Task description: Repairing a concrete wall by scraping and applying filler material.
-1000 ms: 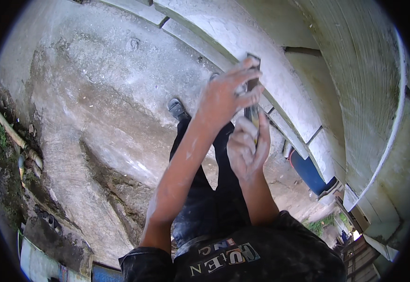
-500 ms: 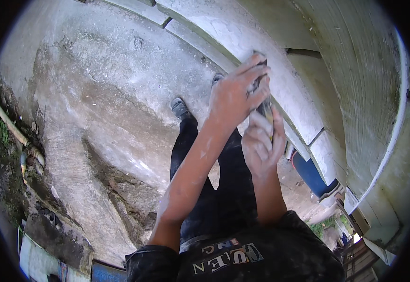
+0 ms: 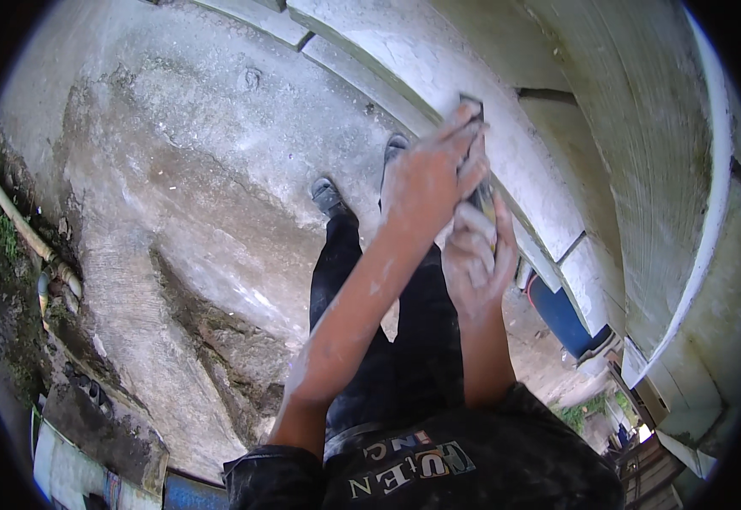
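Both of my hands are on one long, narrow dark tool with a yellowish patch, its kind mostly hidden by my fingers. My left hand, coated in pale dust, lies over the far part with the fingers bent around it. Closer to my body, my right hand wraps the near part, its fingers dusty too. The tool's dark far end shows past my left fingertips. Beyond it runs a whitish, dust-covered ledge; whether the tool touches it I cannot tell.
A greenish curved wall rises on the right beyond the ledge. A blue tub stands below the ledge at right. My feet are on rough, stained concrete. A pale pipe and uneven, mossy ground lie at far left.
My hands and the tool have shifted very slightly, and the left fingers now lie a little flatter over it. Both hands keep their hold.
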`<move>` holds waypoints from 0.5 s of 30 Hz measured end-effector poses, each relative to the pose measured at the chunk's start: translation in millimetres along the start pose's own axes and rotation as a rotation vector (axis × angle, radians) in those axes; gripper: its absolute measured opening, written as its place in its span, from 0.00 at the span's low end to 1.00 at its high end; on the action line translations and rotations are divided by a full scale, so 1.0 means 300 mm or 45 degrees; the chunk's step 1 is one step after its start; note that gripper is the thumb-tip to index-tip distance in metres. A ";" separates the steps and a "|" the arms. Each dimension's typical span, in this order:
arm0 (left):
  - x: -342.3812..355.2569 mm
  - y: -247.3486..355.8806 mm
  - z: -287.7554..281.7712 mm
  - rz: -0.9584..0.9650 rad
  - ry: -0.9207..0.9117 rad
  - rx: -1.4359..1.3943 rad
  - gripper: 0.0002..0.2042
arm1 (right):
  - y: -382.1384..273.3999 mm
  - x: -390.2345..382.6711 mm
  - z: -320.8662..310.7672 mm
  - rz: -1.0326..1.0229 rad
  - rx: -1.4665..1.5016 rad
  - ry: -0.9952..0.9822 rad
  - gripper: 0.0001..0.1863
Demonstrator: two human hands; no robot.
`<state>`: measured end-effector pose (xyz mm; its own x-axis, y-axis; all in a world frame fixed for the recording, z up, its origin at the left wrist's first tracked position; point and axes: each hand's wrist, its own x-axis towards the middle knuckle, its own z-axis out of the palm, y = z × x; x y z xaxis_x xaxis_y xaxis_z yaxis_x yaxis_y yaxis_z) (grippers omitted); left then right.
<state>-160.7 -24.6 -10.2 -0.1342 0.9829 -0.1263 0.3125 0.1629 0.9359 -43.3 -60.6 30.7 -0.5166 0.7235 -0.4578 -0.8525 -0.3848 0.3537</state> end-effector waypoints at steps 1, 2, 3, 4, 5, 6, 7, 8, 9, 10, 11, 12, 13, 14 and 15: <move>-0.009 -0.007 0.007 0.009 -0.001 0.054 0.17 | -0.014 -0.002 -0.003 0.003 -0.002 -0.008 0.21; -0.012 -0.005 0.012 0.019 0.055 -0.021 0.19 | -0.016 -0.010 0.001 0.037 -0.083 -0.017 0.21; -0.002 -0.009 0.016 0.016 0.057 -0.020 0.19 | -0.015 -0.014 0.004 0.071 -0.165 -0.025 0.21; 0.017 -0.017 0.020 0.025 0.067 -0.010 0.19 | -0.026 0.000 0.015 0.061 -0.174 -0.009 0.20; 0.033 -0.012 0.018 0.034 0.073 -0.002 0.20 | -0.041 0.017 0.016 0.059 -0.174 -0.006 0.20; 0.040 -0.005 0.016 0.032 0.072 -0.004 0.20 | -0.060 0.033 0.017 0.089 -0.147 -0.036 0.20; 0.045 0.003 0.013 0.024 0.060 0.027 0.20 | -0.069 0.036 0.018 0.118 -0.120 -0.067 0.20; 0.049 0.005 0.013 0.019 0.049 0.060 0.19 | -0.055 0.030 0.024 0.035 -0.233 0.050 0.18; 0.034 -0.001 0.020 0.018 0.049 0.061 0.19 | -0.057 0.015 0.019 0.036 -0.232 0.050 0.18; 0.003 -0.016 0.036 0.049 0.090 0.056 0.20 | -0.068 -0.006 0.011 0.029 -0.396 0.159 0.18; -0.018 -0.026 0.046 0.083 0.134 0.051 0.20 | -0.080 -0.025 0.008 0.024 -0.562 0.266 0.17; -0.026 -0.027 0.072 0.118 0.238 0.137 0.16 | -0.093 -0.047 0.012 0.050 -0.666 0.313 0.18; -0.034 -0.041 0.083 0.119 0.243 0.137 0.16 | -0.110 -0.058 0.018 0.053 -0.670 0.311 0.18; -0.040 -0.040 0.083 0.147 0.239 0.193 0.16 | -0.117 -0.065 0.033 0.080 -0.912 0.416 0.19; -0.044 -0.040 0.083 0.174 0.234 0.249 0.17 | -0.116 -0.072 0.044 0.108 -1.155 0.522 0.21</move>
<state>-139.2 -37.4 -27.8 -0.2410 0.9676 0.0749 0.5124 0.0613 0.8566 -1.4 -55.2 39.0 -0.4208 0.4855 -0.7663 -0.4615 -0.8418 -0.2799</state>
